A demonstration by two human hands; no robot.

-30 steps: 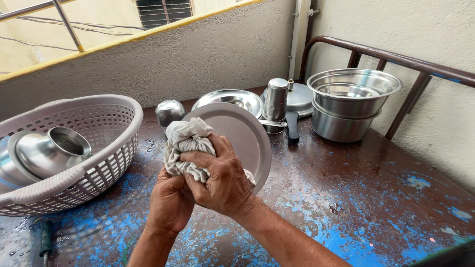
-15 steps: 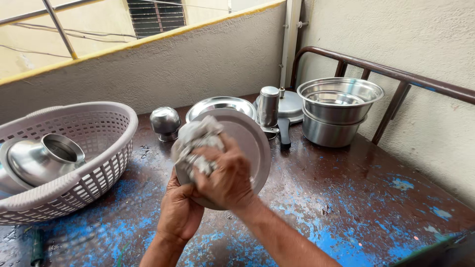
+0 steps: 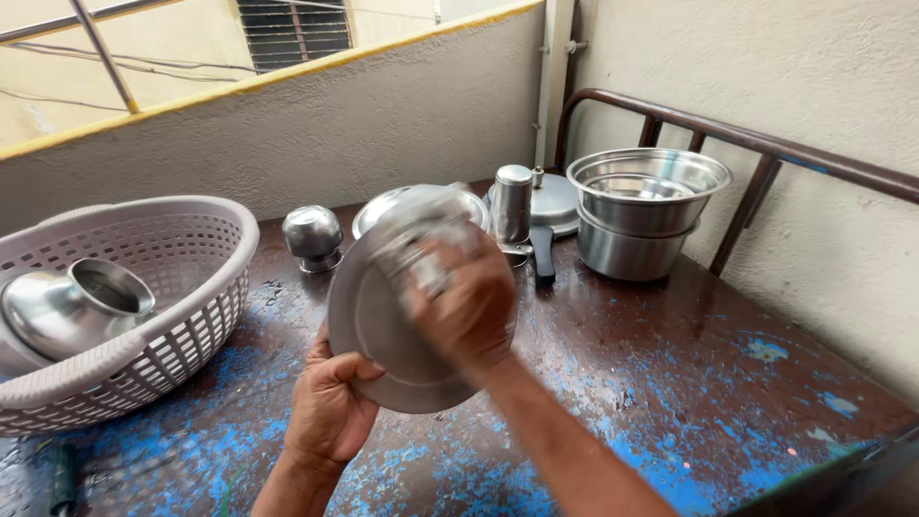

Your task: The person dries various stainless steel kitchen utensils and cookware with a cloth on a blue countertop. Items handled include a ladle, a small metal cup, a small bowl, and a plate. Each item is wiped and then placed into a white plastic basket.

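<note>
My left hand (image 3: 330,407) grips the lower edge of a round steel plate (image 3: 373,330) and holds it tilted up over the table. My right hand (image 3: 464,306) presses a bunched grey-white cloth (image 3: 421,235) against the plate's face; both hand and cloth are blurred. The plate's right half is hidden behind my right hand.
A pale plastic basket (image 3: 206,287) at the left holds steel vessels (image 3: 77,306). Behind the plate are a small steel pot (image 3: 313,235), another steel plate, a steel tumbler (image 3: 511,201), a lid with a black handle (image 3: 546,254) and two stacked steel bowls (image 3: 641,206). The table (image 3: 689,383) has worn blue paint.
The plate has been lifted off the table and tilted toward me. My right hand with the cloth has moved up and right across its face.
</note>
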